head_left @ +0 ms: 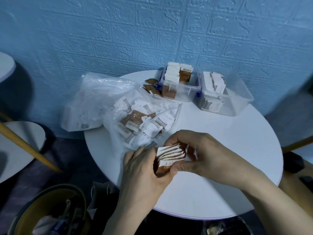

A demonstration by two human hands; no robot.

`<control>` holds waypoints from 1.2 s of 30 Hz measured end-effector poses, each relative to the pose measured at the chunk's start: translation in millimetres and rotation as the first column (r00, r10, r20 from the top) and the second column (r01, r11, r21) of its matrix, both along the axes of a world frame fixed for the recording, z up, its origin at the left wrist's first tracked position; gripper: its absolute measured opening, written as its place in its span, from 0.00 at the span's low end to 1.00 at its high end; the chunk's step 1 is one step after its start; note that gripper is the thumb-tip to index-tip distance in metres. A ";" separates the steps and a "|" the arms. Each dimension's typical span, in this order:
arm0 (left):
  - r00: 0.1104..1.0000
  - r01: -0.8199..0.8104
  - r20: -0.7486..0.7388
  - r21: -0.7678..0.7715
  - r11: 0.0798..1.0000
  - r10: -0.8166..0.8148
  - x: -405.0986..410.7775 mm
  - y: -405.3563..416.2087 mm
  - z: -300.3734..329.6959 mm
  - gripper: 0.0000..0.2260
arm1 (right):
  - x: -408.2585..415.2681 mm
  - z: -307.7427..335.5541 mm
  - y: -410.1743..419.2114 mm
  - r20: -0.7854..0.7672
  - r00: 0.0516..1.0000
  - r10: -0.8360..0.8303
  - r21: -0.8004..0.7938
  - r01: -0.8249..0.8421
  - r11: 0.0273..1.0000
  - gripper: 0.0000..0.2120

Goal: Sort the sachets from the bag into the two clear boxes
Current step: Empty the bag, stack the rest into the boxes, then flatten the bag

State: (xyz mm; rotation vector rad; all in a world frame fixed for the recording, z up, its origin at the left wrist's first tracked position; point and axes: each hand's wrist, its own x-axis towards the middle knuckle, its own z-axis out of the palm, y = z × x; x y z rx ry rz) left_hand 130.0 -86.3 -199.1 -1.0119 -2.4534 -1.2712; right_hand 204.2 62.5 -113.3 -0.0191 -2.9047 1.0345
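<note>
A blue wall with a raised brick pattern fills the top of the view. Below it stands a round white counter. On the counter's left side, hanging partly over the edge, lies a crumpled clear plastic bag with many loose brown and white sachets inside and spilling from its mouth. At the back of the counter sit two clear boxes, touching side by side. The left box, with blue clips, holds upright rows of brown sachets. The right box holds upright white sachets. A few brown sachets lie loose on the counter just left of the left box. Near the front of the counter, both hands hold one small stack of brown sachets above the surface, edges fanned upward. The left hand has its fingers curled round the stack's left side, and the right hand has its fingers and thumb clamped on the right side. At lower left, off the counter, is a round bin with a yellowish rim.
</note>
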 end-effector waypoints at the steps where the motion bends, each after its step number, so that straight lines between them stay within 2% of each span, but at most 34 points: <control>1: 1.000 0.006 -0.006 -0.002 1.000 -0.006 -0.5 0.0 2.7 0.17 | 0.1 1.4 0.4 0.009 1.000 0.012 0.016 -0.012 1.000 0.16; 6: 0.999 0.025 -0.049 0.045 0.999 -0.022 -5.6 4.8 24.6 0.18 | -0.9 14.5 9.7 -0.028 0.998 0.051 -0.025 -0.052 0.998 0.18; 10: 0.975 0.135 0.153 0.178 0.975 -0.163 -14.9 15.7 42.1 0.19 | -2.9 26.8 18.5 -0.091 0.996 0.024 -0.063 -0.030 0.998 0.17; 14: 0.943 0.171 0.234 0.271 0.947 -0.238 -27.8 33.5 47.1 0.20 | -8.8 32.5 28.9 -0.149 0.988 -0.030 -0.105 0.015 0.994 0.15; 20: 0.933 0.270 0.192 0.180 0.946 -0.303 -47.3 50.0 61.0 0.21 | -22.2 44.8 51.8 -0.134 0.989 -0.060 -0.191 0.034 0.981 0.14; 24: 0.959 0.267 0.078 0.085 0.960 -0.273 -82.2 63.6 75.6 0.23 | -42.3 57.1 88.6 -0.138 0.984 -0.113 -0.271 0.072 0.960 0.13; 26: 0.974 0.221 -0.054 -0.011 0.975 -0.221 -107.0 77.9 77.4 0.25 | -58.1 63.7 112.7 -0.134 0.973 -0.186 -0.300 0.139 0.944 0.12; 29: 0.956 0.133 -0.241 -0.154 0.979 -0.167 -140.8 107.9 69.1 0.26 | -90.9 72.3 151.0 -0.153 0.942 -0.299 -0.234 0.260 0.937 0.12; 32: 0.950 0.124 -0.249 -0.252 0.960 -0.188 -159.7 130.3 58.2 0.28 | -125.4 73.0 182.6 -0.161 0.915 -0.370 -0.107 0.356 0.928 0.11; 36: 0.935 0.141 -0.274 -0.292 0.946 -0.224 -169.7 138.3 39.4 0.26 | -163.2 66.4 211.0 -0.116 0.911 -0.397 -0.008 0.399 0.917 0.11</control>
